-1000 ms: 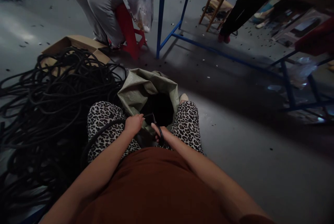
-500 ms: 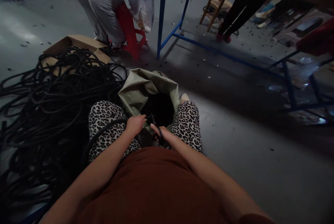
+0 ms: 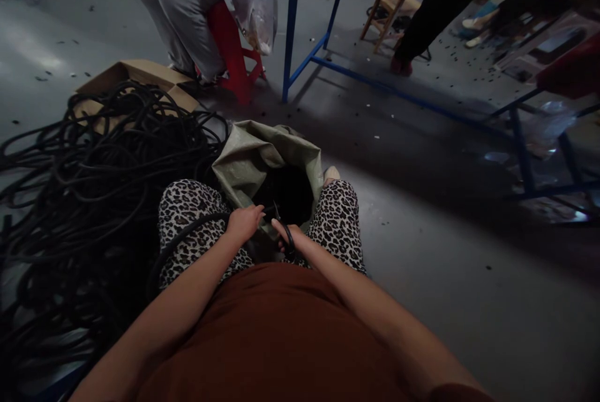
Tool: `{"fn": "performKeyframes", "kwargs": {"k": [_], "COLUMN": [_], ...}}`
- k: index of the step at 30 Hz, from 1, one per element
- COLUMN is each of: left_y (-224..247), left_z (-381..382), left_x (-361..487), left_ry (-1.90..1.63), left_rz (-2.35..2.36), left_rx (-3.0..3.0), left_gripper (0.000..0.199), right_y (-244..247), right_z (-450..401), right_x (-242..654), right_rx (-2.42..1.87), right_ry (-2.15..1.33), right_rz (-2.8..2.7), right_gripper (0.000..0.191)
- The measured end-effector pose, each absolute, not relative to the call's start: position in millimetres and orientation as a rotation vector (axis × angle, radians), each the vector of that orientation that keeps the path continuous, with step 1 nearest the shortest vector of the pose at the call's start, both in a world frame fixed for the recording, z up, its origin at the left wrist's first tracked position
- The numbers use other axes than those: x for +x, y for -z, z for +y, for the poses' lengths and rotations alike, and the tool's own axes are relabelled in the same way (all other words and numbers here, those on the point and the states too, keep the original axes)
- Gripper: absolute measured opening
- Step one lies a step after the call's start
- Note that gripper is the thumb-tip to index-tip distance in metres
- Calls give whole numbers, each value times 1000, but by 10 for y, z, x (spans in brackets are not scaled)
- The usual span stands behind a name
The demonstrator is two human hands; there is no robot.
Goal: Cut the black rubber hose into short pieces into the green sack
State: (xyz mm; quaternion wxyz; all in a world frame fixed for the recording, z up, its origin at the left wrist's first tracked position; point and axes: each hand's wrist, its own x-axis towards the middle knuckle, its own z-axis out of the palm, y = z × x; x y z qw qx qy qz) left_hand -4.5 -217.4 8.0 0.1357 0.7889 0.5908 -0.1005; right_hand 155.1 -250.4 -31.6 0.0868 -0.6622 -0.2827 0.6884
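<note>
My left hand (image 3: 244,223) is closed around a thick black cord (image 3: 194,226), which runs back across my left thigh. The cord's end pokes out past my fingers over the mouth of a greenish woven sack (image 3: 300,147) between my knees. In my right hand (image 3: 291,236) is a pair of scissors (image 3: 289,241) with black handles, the blades pointing up and away from me beside the cord's end. Whether the blades touch the cord, I cannot tell. The inside of the sack is dark, so its contents are hidden.
A large tangled heap of black cord (image 3: 117,164) lies at my left, partly over an open cardboard box (image 3: 145,70). Beyond sits a person in grey trousers (image 3: 187,8) on a red stool (image 3: 239,64). A blue table frame (image 3: 291,33) stands ahead.
My hands keep almost the same place, with the scissors turned slightly. The view has shifted a little, and the dark-trousered legs beyond the table have moved.
</note>
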Motion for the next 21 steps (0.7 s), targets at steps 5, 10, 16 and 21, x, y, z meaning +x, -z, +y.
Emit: {"fn": "performKeyframes", "kwargs": {"k": [5, 10, 16, 21], "left_y": [-129, -199, -140, -75], "left_z": [-2186, -2211, -2197, -2183], "left_x": [-3, -3, -57, -61], "left_ry": [296, 235, 283, 299], "left_rz": [1706, 1710, 1712, 1698], "left_rx": [2328, 2447, 2421, 2397], "left_gripper": [34, 30, 31, 30], "right_y": [366, 370, 362, 298], "right_z": [-2521, -2522, -2525, -2534], "right_x": [1577, 1586, 1581, 1587], "right_rx": [-2000, -2025, -2069, -2061], "right_ry": [-1972, -1916, -1872, -1907], "right_rz": [-919, -871, -879, -872], "right_gripper": [53, 52, 50, 47]}}
